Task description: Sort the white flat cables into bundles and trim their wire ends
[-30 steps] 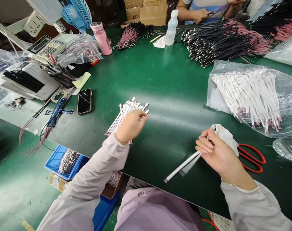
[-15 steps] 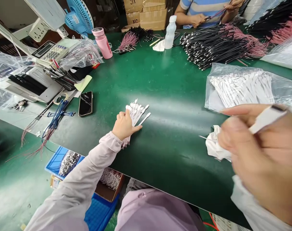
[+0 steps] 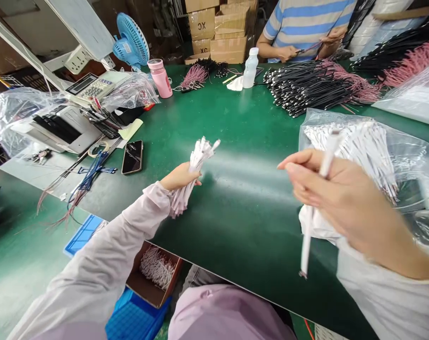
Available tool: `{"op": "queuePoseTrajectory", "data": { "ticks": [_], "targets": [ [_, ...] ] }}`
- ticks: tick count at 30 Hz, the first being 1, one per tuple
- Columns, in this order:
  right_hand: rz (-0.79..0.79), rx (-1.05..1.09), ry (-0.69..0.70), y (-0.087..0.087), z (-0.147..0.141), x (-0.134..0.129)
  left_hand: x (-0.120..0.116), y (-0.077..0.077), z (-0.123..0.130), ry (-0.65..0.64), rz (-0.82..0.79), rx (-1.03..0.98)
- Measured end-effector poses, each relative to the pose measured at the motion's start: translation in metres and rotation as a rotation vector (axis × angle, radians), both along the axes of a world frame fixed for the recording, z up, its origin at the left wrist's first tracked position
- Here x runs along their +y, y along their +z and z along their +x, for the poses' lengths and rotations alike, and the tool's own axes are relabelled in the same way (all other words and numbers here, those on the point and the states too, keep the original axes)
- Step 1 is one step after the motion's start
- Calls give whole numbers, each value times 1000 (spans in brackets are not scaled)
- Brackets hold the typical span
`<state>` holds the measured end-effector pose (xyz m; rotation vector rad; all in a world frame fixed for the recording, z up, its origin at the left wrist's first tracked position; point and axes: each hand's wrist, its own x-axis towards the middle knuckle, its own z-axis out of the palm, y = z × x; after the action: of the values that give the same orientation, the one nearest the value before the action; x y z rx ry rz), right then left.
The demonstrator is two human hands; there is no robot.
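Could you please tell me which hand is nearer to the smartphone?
Left. The left hand is a short way right of the smartphone, gripping a white cable bundle; the right hand is much farther right.

Head camera, facing forward and down.
Close above the left hand [image 3: 180, 177] and right hand [image 3: 341, 198]; green workbench [image 3: 235, 118] beyond the fingers [image 3: 295, 165].

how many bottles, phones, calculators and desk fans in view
bottles, a pink bottle and a translucent plastic bottle: 2
phones, a smartphone: 1
calculators, a desk calculator: 1
desk fans, a blue fan: 1
total: 5
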<state>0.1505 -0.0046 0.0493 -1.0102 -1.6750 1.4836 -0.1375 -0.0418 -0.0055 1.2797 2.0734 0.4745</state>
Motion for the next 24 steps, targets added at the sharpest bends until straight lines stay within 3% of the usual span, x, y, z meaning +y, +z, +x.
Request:
{"op": "queuePoseTrajectory", "data": {
  "ticks": [4,8,10,13,15,17,21,24],
  "targets": [
    [-87,-36,0,-43,-3,-14,-12,14,24,286,162,-866],
    [76,-28,-49,-53,-2,-44,-5,0,50,348,178,-1317],
    [84,-48,0,-55,-4,-55,6,-14,63,357,116,-1404],
    [-79,-164,202,-62,-7,-56,24,-31,81,349,38,-1457],
    [-201,-135,253,-63,-6,-45,33,-40,91,294,-21,-1470],
    [-302,21,165,-62,-1,-29,36,-47,99,238,-107,-1464],
    [-445,332,-207,-68,4,0,28,-56,113,201,-134,-1401],
    [-581,372,-238,-87,-1,5,16,-59,120,149,-74,-1313]
  ]
}}
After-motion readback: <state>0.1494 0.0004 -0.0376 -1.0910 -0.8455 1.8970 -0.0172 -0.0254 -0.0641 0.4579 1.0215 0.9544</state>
